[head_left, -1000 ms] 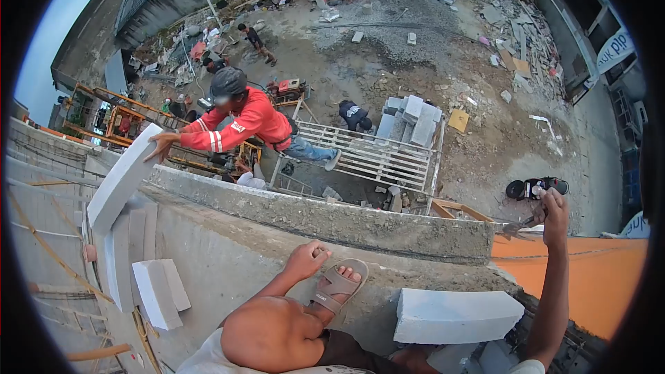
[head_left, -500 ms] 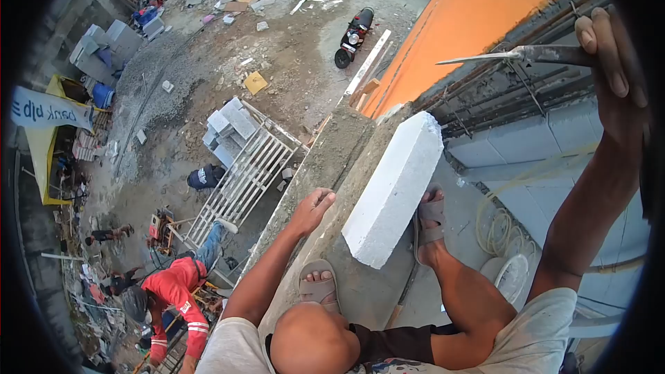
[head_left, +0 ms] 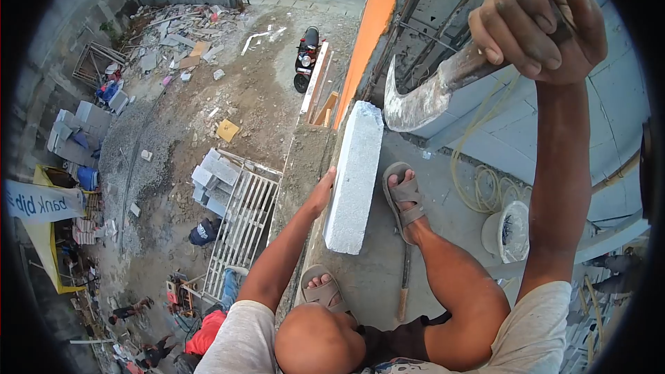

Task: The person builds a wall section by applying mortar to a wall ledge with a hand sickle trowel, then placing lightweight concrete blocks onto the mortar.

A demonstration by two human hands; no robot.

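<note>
On the head view I am looking steeply down over the person's knees from a high rough concrete ledge (head_left: 305,159); the right hand (head_left: 537,17) is raised near the top of the picture, its fingers wrapping tight round the handle of a grey, mortar-crusted metal trowel (head_left: 422,97); the curved blade is hanging close beside the far end of a long white aerated-concrete block (head_left: 355,173), and I cannot tell whether they are touching; the block is standing on its narrow edge along the ledge, just left of the right foot in a grey-brown sandal (head_left: 404,197); the left hand (head_left: 322,190) is lying with fingers extended against the block's left face, touching it without closing round it; a wooden-handled tool (head_left: 404,284) is lying on the slab beside the right leg; a white bucket (head_left: 509,232) and a coiled yellowish hose (head_left: 478,166) are sitting further right; far below, a black motorbike (head_left: 305,55) is standing beside an orange wall (head_left: 370,28), and a person in a red jacket (head_left: 208,329) is showing at the bottom edge.
</note>
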